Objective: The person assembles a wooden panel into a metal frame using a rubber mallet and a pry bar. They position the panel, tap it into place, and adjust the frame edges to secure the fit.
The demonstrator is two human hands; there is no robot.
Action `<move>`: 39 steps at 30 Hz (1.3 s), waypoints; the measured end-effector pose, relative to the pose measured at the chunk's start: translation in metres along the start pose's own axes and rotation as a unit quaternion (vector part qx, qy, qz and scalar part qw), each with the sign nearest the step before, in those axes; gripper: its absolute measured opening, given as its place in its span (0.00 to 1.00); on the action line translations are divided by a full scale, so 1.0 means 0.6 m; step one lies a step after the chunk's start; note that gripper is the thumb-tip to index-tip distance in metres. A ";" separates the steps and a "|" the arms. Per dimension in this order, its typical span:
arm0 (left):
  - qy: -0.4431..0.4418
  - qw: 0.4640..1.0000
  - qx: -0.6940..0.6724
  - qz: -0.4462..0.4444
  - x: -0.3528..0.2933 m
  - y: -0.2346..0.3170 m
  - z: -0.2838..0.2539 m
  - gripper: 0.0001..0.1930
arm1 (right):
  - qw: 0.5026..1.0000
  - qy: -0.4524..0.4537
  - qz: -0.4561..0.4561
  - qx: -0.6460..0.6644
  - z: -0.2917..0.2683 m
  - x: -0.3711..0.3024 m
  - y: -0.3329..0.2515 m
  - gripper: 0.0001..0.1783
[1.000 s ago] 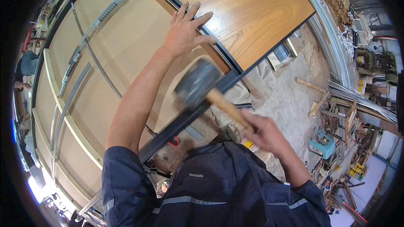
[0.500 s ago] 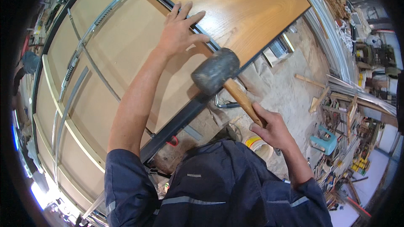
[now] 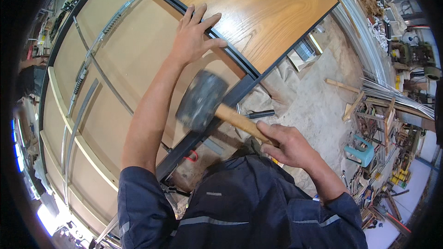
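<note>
My right hand (image 3: 291,145) is wrapped round the wooden handle of a rubber mallet (image 3: 203,101). Its black head, a little blurred, is over the near dark frame bar (image 3: 179,153) and the beige panel (image 3: 143,50). My left hand (image 3: 196,34) lies with fingers spread across the black seam strip (image 3: 240,64) between the beige panel and a glossy wood-grain panel (image 3: 272,14). Its fingertips reach the edge of the wood-grain panel. Whether the mallet head touches anything, I cannot tell.
On the beige panel lie bent metal rods with springs (image 3: 84,67) and pale wooden battens (image 3: 87,145). Long metal profiles (image 3: 357,27) run along the right. A teal stool (image 3: 362,151) and scrap wood (image 3: 353,103) stand on the floor at right.
The mallet has swung left and toward me, from the panel corner to over the near frame bar. My right hand moved left with it; my left hand stays almost in place.
</note>
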State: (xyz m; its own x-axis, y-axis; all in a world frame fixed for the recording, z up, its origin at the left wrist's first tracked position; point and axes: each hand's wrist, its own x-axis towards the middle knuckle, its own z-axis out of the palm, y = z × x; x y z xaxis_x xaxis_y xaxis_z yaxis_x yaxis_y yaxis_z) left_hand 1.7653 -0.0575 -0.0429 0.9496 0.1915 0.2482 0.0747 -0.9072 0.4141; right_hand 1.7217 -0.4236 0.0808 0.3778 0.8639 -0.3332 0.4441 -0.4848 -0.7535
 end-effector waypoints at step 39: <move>0.050 0.995 -0.048 -0.070 -0.023 0.048 0.002 0.44 | 0.961 0.084 0.172 0.200 0.014 -0.084 0.063 0.42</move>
State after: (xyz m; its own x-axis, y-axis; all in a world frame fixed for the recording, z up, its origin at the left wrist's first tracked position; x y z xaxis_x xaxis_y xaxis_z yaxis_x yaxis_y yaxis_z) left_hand 1.7549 -0.0868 -0.0355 0.8961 0.3547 0.2668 0.1702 -0.8298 0.5314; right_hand 1.7128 -0.4846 0.0645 0.5865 0.6115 -0.5311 -0.0663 -0.6173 -0.7839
